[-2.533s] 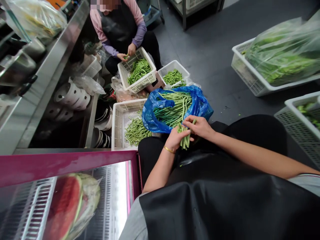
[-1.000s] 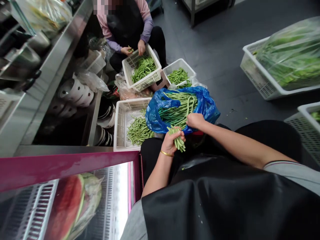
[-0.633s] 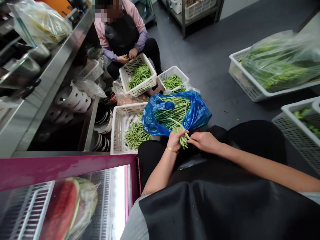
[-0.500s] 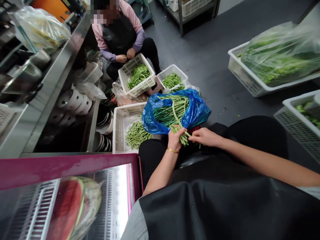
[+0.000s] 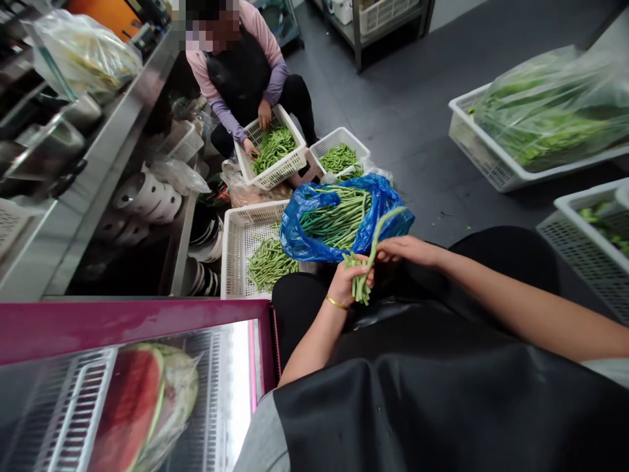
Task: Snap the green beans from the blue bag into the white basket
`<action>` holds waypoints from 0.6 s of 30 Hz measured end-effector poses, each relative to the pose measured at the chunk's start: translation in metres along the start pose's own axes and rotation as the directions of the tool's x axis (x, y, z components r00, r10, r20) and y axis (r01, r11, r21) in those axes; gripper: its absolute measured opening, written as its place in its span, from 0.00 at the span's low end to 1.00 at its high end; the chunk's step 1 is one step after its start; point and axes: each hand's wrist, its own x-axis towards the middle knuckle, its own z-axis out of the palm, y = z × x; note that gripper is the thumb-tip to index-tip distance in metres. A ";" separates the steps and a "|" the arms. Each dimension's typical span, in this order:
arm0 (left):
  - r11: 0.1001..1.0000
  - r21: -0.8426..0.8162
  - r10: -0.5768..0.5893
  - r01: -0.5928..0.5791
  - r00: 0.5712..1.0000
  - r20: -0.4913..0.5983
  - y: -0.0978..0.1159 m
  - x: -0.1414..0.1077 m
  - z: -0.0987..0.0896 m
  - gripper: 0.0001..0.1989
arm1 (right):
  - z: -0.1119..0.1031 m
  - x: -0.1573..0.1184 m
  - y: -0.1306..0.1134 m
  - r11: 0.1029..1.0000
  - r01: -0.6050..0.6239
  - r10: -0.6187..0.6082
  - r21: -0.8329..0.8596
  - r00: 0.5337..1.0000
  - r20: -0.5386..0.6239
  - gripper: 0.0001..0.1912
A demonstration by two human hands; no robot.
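Note:
My left hand (image 5: 345, 286) is wrapped round a bunch of short green bean pieces (image 5: 362, 288) above my lap. One long green bean (image 5: 382, 226) rises from that bunch and curves up to the right. At its lower part are the bent fingers of my right hand (image 5: 405, 250), closed on the bean; their tips are partly hidden. Just beyond both hands, a blue plastic bag (image 5: 295, 241) lies open with many long beans (image 5: 339, 216) inside. Left of the bag stands a white basket (image 5: 236, 252) holding cut bean pieces (image 5: 271, 263).
Across from me, a co-worker (image 5: 240, 72) has both hands in a white basket of beans (image 5: 295, 156). Another bean basket (image 5: 339, 131) stands beside it. A glass-topped cooler (image 5: 196, 316) with watermelon borders my left side. Vegetable crates (image 5: 521, 180) stand at right.
The long bean has swung from lying toward the bag to standing up right of my left hand. My right hand has moved slightly up. The co-worker's hands have lowered into the basket.

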 end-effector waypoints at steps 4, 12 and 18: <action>0.988 0.131 -0.087 0.077 0.994 0.068 0.002 -0.006 0.002 0.19 | 0.005 0.013 -0.018 0.998 0.037 -0.026 0.048 0.979 -0.201 0.21; 0.999 -0.016 0.030 -0.040 0.910 -0.414 -0.004 0.013 0.002 0.19 | 0.055 -0.028 -0.020 0.819 0.419 -0.446 -0.393 0.895 0.024 0.15; 0.993 -0.071 -0.110 0.096 0.963 -0.247 -0.001 0.013 -0.006 0.22 | 0.049 0.000 0.010 0.968 0.030 -0.075 -0.249 0.983 -0.170 0.20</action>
